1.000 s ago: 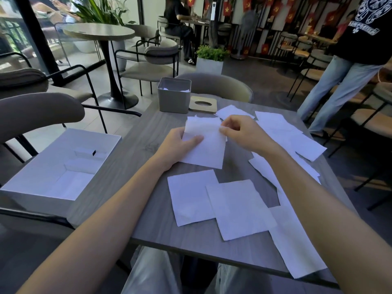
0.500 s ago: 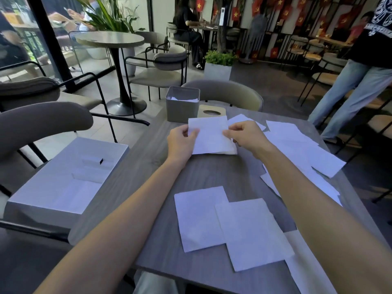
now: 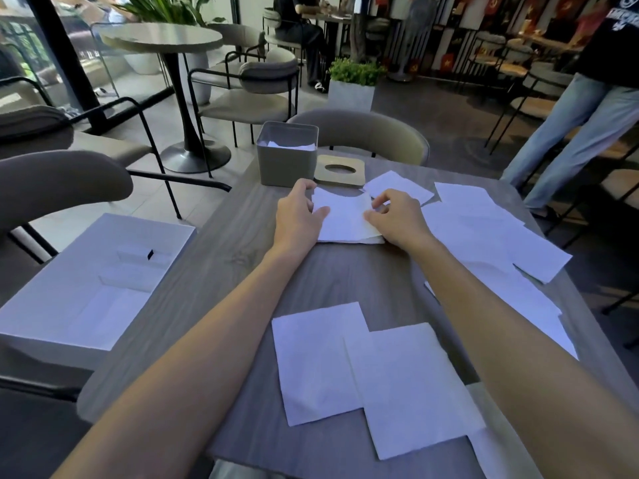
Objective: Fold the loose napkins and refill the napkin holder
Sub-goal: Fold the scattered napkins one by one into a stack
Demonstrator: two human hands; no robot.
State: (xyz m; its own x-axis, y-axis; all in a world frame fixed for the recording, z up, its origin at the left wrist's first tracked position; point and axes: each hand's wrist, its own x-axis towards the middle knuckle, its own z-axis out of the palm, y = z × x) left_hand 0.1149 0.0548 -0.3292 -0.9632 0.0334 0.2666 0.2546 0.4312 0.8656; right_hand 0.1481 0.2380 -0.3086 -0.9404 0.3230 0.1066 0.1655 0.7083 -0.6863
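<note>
Napkin (image 3: 345, 219): folded, flat near table (image 3: 221, 271) far edge, just before holder (image 3: 287, 155). Left hand (image 3: 297, 216), right hand (image 3: 397, 219): fingers together, pinching side edges, probably squaring fold for loading. Loose napkins (image 3: 484, 243): right edge, unfolded.

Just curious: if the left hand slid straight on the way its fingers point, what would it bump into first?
Probably the grey napkin holder: the left hand points away across the table, fingertips close to its base, though the gap is hard to judge.
</note>
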